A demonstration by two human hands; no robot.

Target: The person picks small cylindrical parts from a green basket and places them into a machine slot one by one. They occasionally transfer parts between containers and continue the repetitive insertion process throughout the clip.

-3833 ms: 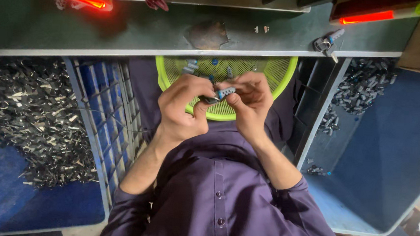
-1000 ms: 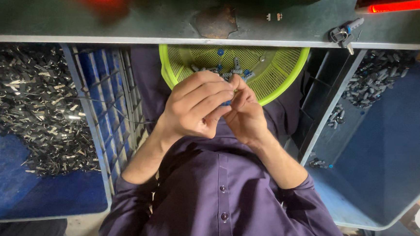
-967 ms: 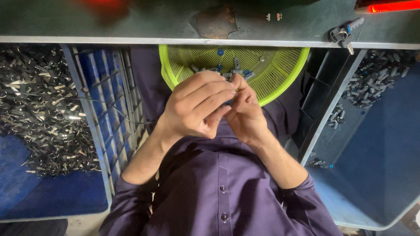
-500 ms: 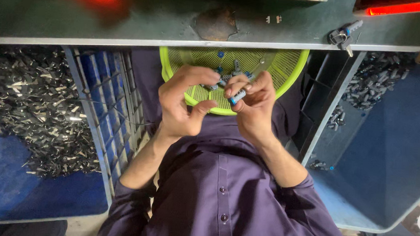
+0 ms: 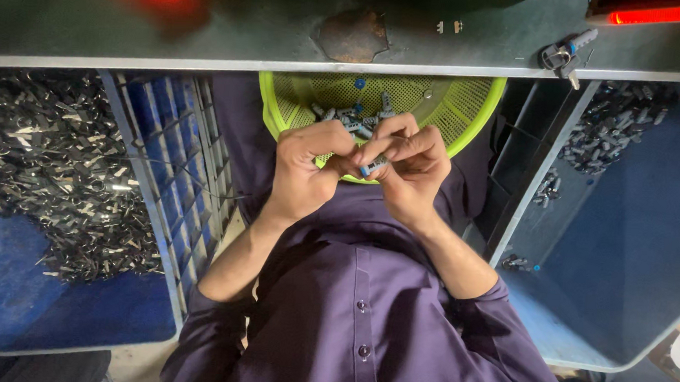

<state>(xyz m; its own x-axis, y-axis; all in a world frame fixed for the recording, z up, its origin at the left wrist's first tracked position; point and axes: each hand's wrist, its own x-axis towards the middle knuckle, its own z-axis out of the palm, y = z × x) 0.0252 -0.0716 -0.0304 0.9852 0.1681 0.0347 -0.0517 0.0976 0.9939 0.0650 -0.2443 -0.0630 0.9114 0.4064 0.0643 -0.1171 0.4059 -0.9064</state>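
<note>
Your left hand (image 5: 306, 173) and right hand (image 5: 408, 168) meet over the near rim of the lime-green round plastic mesh basket (image 5: 470, 116) in your lap, both grips pinching one small grey-and-blue part (image 5: 371, 168) between the fingertips. More such parts (image 5: 344, 119) lie in the basket, below the dark green worktop (image 5: 208, 33). A heap of small silvery metal pieces (image 5: 43, 165) fills the blue bin at your left.

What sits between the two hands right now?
A small grey-and-blue part, pinched by left hand and right hand over the yellow-green mesh basket, head view.
</note>
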